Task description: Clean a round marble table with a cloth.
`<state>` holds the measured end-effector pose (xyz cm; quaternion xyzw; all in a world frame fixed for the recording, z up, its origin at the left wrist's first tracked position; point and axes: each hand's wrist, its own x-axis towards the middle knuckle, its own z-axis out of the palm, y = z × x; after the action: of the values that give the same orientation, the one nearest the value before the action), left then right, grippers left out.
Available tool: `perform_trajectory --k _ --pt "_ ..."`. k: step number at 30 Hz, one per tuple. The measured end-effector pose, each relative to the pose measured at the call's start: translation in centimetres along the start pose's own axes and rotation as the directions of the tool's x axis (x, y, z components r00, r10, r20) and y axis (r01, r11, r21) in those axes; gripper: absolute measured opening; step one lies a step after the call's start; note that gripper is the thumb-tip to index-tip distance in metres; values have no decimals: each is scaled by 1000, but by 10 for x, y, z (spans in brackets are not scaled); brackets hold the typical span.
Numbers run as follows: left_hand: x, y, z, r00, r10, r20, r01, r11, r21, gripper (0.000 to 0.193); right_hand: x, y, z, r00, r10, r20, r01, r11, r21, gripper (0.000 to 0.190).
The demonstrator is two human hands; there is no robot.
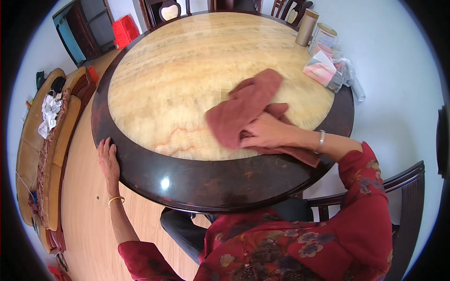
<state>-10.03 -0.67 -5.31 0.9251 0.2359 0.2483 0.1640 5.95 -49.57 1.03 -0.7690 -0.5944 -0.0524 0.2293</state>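
Note:
A reddish-brown cloth (pixel 242 105) lies bunched and slightly blurred on the round table's pale marble-patterned top (pixel 168 84). My right hand (pixel 269 131) grips it near the right front of the table, and one corner of the cloth trails over the dark rim under my wrist. At the table's left edge, my left hand (pixel 108 161) rests on the dark glossy rim (pixel 211 179) with its fingers a little apart and holds nothing.
A tissue box (pixel 320 72), a pink cup (pixel 324 51), a tin (pixel 322 37), a gold flask (pixel 307 27) and a plastic bag (pixel 346 72) crowd the right edge by the wall. A wooden chair (pixel 404 189) stands at my right. Leftward are a sofa (pixel 30 168) and red stools (pixel 125 31).

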Motion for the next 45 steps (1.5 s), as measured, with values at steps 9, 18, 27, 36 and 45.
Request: perform_trajectory --k 9,18,27,36,45 --pt "-6 5 -1 998 42 -43 -42 999 -5 43 -70 66 -57 790 612 -31 -609 790 73 57" --pt "-4 12 -2 998 -2 -60 -1 999 -53 43 -54 73 -51 789 613 -39 -614 789 -18 67" --pt "-5 14 -1 998 -5 -62 1 998 -61 42 0 108 -43 747 664 -32 -664 748 -10 75" --pt "-6 13 -3 998 -16 -64 12 998 -69 41 55 176 -29 746 660 -86 -666 741 -90 81" --pt "-5 24 -7 997 -60 -44 55 992 -110 41 94 222 -24 757 640 -133 -653 749 -111 82"
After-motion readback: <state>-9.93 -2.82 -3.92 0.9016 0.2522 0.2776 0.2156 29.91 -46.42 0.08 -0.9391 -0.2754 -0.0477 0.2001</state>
